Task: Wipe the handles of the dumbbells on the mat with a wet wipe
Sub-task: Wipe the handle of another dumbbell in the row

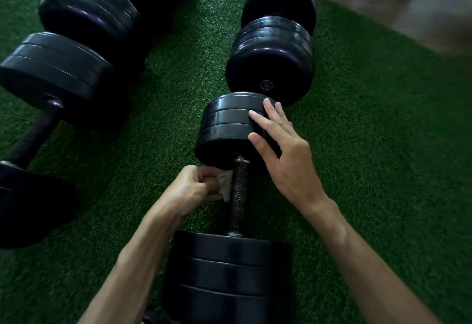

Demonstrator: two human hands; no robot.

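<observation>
On the green mat (370,144), the left hand (194,188) pinches a wet wipe (226,184) against the dumbbell (229,272) handle (239,196); the right hand (286,155) rests straight-fingered on its far weight (227,129).

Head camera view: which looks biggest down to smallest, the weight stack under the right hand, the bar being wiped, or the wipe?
1. Weight stack, under the right hand.
2. Dumbbell handle, long but thin.
3. Wet wipe, mostly hidden in the left hand.
</observation>
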